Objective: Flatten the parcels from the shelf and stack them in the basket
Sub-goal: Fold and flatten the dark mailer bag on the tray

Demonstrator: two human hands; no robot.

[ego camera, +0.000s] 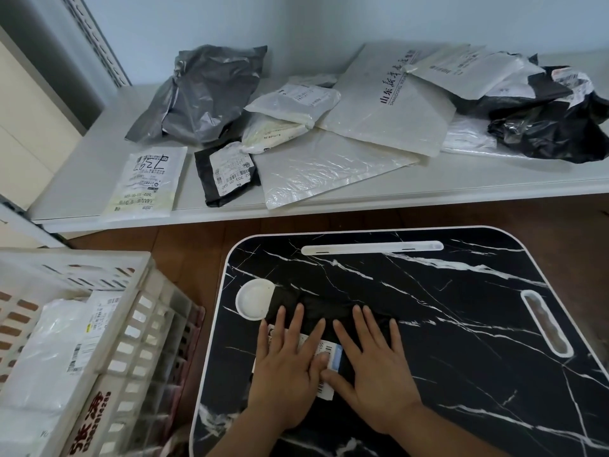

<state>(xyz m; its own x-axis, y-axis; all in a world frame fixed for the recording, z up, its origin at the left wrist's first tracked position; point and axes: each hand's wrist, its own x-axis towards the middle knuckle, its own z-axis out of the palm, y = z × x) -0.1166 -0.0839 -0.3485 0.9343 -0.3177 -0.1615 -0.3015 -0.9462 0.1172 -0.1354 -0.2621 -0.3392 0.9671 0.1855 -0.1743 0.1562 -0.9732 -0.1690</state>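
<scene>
Both hands flat, fingers spread toward 12 o'clock: left hand (286, 374) and right hand (374, 374) press black parcel (329, 308) on tray (461, 324) (label mostly covered). Basket (131, 311) at 9 o'clock, cut off.

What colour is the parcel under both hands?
Black, with a white shipping label; the parcel shows best in the head view.
</scene>
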